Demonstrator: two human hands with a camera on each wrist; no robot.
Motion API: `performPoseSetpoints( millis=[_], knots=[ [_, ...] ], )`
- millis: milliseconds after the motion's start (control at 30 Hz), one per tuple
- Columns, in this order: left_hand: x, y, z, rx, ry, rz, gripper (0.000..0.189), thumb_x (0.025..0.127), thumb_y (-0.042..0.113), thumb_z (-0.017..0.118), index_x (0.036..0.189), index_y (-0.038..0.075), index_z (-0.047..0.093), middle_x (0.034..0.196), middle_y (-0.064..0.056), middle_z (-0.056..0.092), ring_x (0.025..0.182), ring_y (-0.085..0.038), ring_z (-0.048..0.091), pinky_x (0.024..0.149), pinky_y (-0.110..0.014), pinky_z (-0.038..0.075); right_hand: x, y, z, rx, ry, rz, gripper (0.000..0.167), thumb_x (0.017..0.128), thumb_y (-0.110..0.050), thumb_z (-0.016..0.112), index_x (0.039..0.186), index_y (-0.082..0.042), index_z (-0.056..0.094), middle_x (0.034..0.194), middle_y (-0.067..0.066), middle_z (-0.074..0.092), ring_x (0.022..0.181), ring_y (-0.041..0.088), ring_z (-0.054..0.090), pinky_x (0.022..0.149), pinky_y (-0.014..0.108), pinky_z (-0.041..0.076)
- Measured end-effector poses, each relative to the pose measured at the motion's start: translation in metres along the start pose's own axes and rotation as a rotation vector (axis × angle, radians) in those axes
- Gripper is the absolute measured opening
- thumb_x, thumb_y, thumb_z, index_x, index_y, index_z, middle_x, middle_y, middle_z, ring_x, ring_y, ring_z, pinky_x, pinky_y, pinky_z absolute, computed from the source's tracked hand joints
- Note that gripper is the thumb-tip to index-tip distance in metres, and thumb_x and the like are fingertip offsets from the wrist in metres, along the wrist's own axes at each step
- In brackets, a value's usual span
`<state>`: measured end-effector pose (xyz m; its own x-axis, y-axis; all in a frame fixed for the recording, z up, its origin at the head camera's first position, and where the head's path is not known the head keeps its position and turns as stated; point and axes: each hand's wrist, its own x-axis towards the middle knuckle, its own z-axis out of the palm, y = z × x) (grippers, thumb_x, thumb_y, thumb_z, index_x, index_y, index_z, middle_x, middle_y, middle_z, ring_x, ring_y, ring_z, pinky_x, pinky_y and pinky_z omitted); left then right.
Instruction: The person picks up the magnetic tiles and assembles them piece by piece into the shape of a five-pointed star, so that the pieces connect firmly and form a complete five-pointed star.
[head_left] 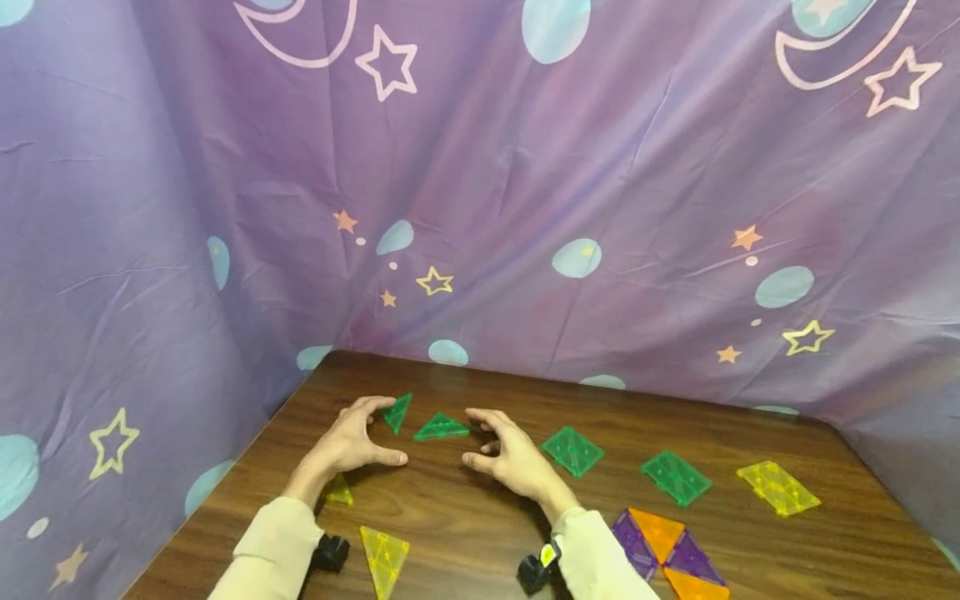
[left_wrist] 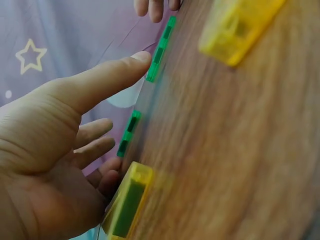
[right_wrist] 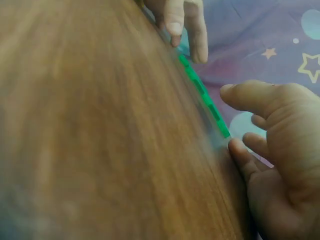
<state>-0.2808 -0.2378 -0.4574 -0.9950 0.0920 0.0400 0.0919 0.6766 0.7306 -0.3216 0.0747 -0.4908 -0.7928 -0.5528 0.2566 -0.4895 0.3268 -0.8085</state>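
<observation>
Two green translucent triangle magnetic tiles lie flat between the hands in the head view: a left triangle tile [head_left: 398,414] and a right triangle tile [head_left: 441,427]. My left hand [head_left: 352,439] arches beside the left one, thumb apart from the fingers; whether a fingertip touches that tile I cannot tell. To the right, my right hand [head_left: 513,456] is loosely bent near the other tile's right corner, holding nothing. In the right wrist view one green tile edge [right_wrist: 204,95] shows between the two hands. Below the left hand sits a small yellow tile [head_left: 340,490], partly hidden by the wrist.
A larger yellow triangle tile [head_left: 386,560] lies between the forearms. Rightward are a green diamond [head_left: 573,452], another green diamond [head_left: 677,477] and a yellow diamond [head_left: 778,488]. Joined purple and orange triangles [head_left: 658,533] lie near the right sleeve. A patterned curtain [head_left: 480,208] borders the wooden table [head_left: 450,508].
</observation>
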Motion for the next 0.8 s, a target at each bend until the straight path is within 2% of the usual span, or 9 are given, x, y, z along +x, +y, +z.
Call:
performPoseSetpoints(
  millis=[167,267,433,533,600,667,800],
  knots=[
    [0.001,-0.001,-0.002,0.006,-0.022,0.033,0.097,0.08,0.029,0.104,0.162,0.007,0.056,0.167,-0.018,0.05,0.144,-0.046,0.052,0.114,-0.068,0.049,0.002,0.0,-0.003,-0.06,-0.011,-0.006,0.066,0.103,-0.015,0.081,0.162,0.0,0.052,0.159,0.018,0.057,0.138,0.037,0.057,0.104,0.039,0.06],
    [0.0,-0.002,-0.001,0.008,-0.021,0.046,0.09,0.081,0.027,0.103,0.157,0.004,0.06,0.165,-0.018,0.051,0.142,-0.047,0.052,0.115,-0.067,0.049,0.003,-0.002,-0.002,-0.123,-0.013,-0.015,0.059,0.105,-0.014,0.078,0.158,-0.001,0.058,0.151,0.017,0.062,0.131,0.035,0.059,0.103,0.042,0.059],
    [-0.002,0.0,0.001,0.007,-0.013,0.075,0.08,0.081,0.022,0.103,0.15,0.003,0.067,0.16,-0.018,0.056,0.139,-0.047,0.055,0.114,-0.065,0.051,0.002,-0.008,0.004,-0.291,-0.016,-0.048,0.047,0.105,-0.01,0.074,0.151,-0.002,0.065,0.145,0.015,0.063,0.124,0.031,0.054,0.104,0.052,0.051],
    [-0.002,0.0,0.003,0.006,0.001,0.074,0.075,0.082,0.019,0.102,0.148,0.004,0.07,0.157,-0.017,0.058,0.138,-0.047,0.056,0.114,-0.064,0.051,0.001,-0.01,0.007,-0.321,0.001,-0.044,0.043,0.104,-0.005,0.073,0.147,0.0,0.067,0.14,0.015,0.062,0.123,0.031,0.053,0.106,0.056,0.049],
    [-0.001,0.001,0.004,0.003,0.015,0.062,0.072,0.082,0.018,0.102,0.146,0.005,0.071,0.155,-0.015,0.059,0.138,-0.046,0.056,0.114,-0.063,0.051,0.0,-0.011,0.008,-0.313,0.028,-0.028,0.041,0.103,-0.003,0.074,0.143,0.001,0.069,0.13,0.012,0.064,0.118,0.028,0.055,0.104,0.052,0.049],
    [-0.001,0.002,0.005,0.017,0.031,0.066,0.069,0.082,0.017,0.101,0.143,0.005,0.073,0.151,-0.015,0.062,0.136,-0.045,0.057,0.114,-0.063,0.051,-0.001,-0.01,0.009,-0.299,0.067,-0.007,0.035,0.101,-0.002,0.076,0.136,0.001,0.071,0.118,0.008,0.066,0.108,0.023,0.059,0.098,0.043,0.051],
    [-0.001,0.004,0.007,0.022,0.044,0.06,0.053,0.083,0.015,0.101,0.131,0.008,0.08,0.138,-0.011,0.068,0.129,-0.04,0.063,0.112,-0.06,0.053,-0.002,-0.007,0.01,-0.286,0.142,0.014,0.018,0.097,-0.001,0.082,0.114,-0.004,0.075,0.096,-0.001,0.065,0.087,0.013,0.06,0.079,0.028,0.053]
  ],
)
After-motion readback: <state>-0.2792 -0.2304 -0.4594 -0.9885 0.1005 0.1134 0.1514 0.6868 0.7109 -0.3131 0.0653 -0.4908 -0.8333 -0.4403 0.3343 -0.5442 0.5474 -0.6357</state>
